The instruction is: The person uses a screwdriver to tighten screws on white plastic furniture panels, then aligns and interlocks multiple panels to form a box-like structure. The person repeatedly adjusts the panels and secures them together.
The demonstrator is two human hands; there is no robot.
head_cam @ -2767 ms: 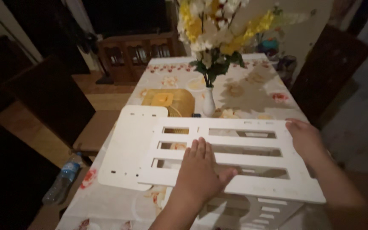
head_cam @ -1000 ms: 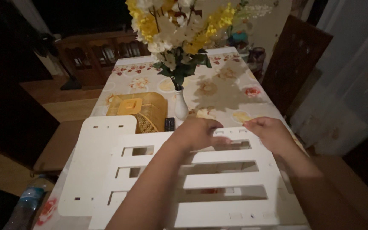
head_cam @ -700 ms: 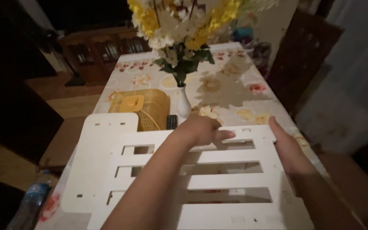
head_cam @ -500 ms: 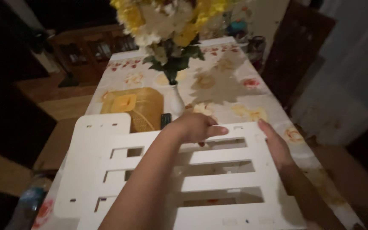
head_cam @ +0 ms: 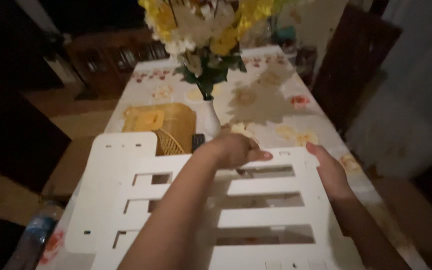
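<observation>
The flat white slatted wooden panel (head_cam: 256,210) lies across the bench's near end. The left hand (head_cam: 236,149) curls closed over its far edge; the right hand (head_cam: 330,170), fingers extended, presses its right edge. Pushed forward, the panel could topple the white flower vase (head_cam: 209,120) just beyond.

— What carries everything here?

— A long table (head_cam: 276,107) under a pale cloth printed with flowers, running away from the camera.

— What sits on it?

— A white slatted panel (head_cam: 256,210) lies flat across the near end, covering most of the width. Just beyond its far edge stands a small white vase (head_cam: 209,120) of yellow and white flowers, and a yellow woven basket (head_cam: 161,125) sits just beside the vase on its left.

— Anything between them?

— A small dark object, too dim to identify.
</observation>
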